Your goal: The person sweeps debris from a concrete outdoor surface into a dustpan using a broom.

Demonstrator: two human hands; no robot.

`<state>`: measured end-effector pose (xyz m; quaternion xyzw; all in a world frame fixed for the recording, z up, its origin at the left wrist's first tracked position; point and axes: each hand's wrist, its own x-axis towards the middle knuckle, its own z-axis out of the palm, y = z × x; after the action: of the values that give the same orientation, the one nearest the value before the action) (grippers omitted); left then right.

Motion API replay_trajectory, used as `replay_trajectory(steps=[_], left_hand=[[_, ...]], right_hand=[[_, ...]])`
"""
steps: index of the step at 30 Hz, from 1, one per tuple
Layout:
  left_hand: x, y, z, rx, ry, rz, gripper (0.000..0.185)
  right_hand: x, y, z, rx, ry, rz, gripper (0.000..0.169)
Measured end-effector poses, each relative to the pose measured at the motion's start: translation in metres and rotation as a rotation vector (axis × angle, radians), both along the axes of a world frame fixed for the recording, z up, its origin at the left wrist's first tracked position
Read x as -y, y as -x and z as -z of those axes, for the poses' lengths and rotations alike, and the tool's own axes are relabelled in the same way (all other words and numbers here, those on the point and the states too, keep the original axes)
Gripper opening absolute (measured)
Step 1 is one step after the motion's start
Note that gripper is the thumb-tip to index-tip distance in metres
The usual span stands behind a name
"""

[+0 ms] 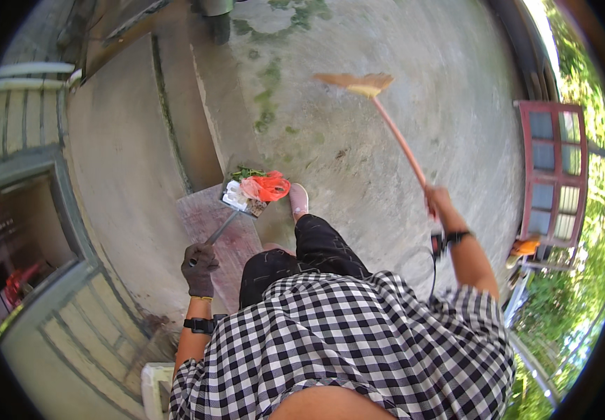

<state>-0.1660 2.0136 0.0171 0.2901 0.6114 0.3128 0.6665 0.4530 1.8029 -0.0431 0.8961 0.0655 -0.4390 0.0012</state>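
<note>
My left hand (200, 265), in a dark glove, grips the handle of a dustpan (223, 227). In the pan lie a red plastic bag (271, 186), a white foam piece (234, 195), green leaves (247, 172) and some brown debris. Bare and out to the right, my right hand (436, 202) is closed around the reddish handle of a broom (399, 139). The broom's tan bristles (355, 81) point away from me, slightly blurred; whether they touch the floor I cannot tell.
A reddish board (218, 231) lies under the dustpan, beside a channel (187, 115) in the concrete. Green moss (268, 94) marks the floor ahead. At left is a wall with a window opening (24, 241); at right stands a red-framed window panel (554, 173). A white frame (155, 386) is at lower left.
</note>
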Motion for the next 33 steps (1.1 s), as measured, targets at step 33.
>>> replay_trajectory(steps=[33], left_hand=[[-0.032, -0.036, 0.077, -0.135, -0.122, 1.012, 0.017]], right_hand=[[0.313, 0.469, -0.19, -0.355, -0.293, 1.111, 0.029]])
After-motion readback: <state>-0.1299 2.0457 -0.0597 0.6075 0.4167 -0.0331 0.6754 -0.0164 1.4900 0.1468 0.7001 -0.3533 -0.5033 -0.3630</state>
